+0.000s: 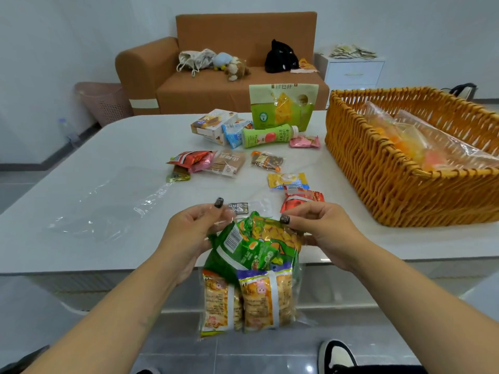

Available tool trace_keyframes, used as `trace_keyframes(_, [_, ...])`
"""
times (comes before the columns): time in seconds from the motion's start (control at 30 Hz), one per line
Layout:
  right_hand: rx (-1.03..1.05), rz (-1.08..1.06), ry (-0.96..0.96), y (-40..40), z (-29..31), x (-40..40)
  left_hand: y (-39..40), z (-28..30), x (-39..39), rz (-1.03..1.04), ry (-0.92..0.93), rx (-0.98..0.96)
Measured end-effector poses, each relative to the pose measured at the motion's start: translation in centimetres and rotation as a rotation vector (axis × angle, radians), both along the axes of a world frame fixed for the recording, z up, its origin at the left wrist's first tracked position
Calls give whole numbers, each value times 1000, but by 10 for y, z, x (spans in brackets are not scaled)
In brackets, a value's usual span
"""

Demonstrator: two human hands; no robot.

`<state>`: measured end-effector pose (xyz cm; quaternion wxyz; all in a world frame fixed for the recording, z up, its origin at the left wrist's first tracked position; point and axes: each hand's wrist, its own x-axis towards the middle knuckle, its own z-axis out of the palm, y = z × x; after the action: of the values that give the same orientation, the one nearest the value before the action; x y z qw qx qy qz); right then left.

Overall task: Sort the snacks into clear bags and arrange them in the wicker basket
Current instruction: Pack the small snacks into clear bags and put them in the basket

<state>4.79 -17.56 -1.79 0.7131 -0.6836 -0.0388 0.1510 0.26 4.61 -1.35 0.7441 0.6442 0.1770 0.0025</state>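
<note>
Orange wicker basket [383, 168], brown sofa [216, 76], white table [108, 157], green and orange snack packets [251, 247], green bottle [267, 136], black bag [280, 56]

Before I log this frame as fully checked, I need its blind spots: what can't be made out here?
- Basket: its right end is cut off by the head view's edge; the filled bags inside blur behind glare and the near wall.
- Clear bag held by the left hand and right hand: whether its mouth is sealed is hidden by the fingers.
- Print on the loose snacks: too small.
- Table: both side edges cropped.
</note>
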Motion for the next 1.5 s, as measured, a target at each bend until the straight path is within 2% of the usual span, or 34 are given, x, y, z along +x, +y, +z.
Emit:
trace_keyframes(0.07, [27,-77,-34,7,4,-2,7,-2,2,-26,9,-52])
trace_keyframes(0.2, [190,-203,-97,17,19,-5,15,-12,-8,-312,72,-13])
trace_keyframes(0.37, [393,-279,-140,26,38,-17,15,-20,-19,-436,-91,-74])
trace_keyframes(0.43, [364,-288,-128,28,39,-22,16,-18,-23,-446,-124,-27])
trace_keyframes(0.53, [180,-280,-189,24,44,-23,15,-10,-28,-440,-147,22])
trace_keyframes(0.6, [13,-308,-365,16,53,-23,15,-5,-31,-432,-139,19])
trace_keyframes(0.7, [-148,-402,-890,3,74,-32,19,3,-33,-471,-104,67])
trace_keyframes(0.73, [-210,-385,-1030,1,80,-35,21,5,-34,-496,-86,99])
trace_keyframes(0.77, [-279,-340,-1088,1,86,-37,23,6,-35,-528,-67,129])
trace_keyframes(0.8, [-345,-269,-1054,1,91,-37,24,7,-36,-563,-50,153])
trace_keyframes(0.93, [-584,98,-625,14,95,-29,27,9,-42,-650,-13,233])
trace_keyframes(1.07, [-530,352,-349,28,92,-27,31,11,-46,-697,13,314])
trace_keyframes(1.27, [-584,635,-206,34,85,-23,40,9,-48,-742,22,360])
trace_keyframes(1.37, [-548,618,-187,39,74,-23,38,10,-49,-743,49,404])
trace_keyframes(1.5, [-509,588,-280,51,66,-28,37,12,-51,-812,80,456])
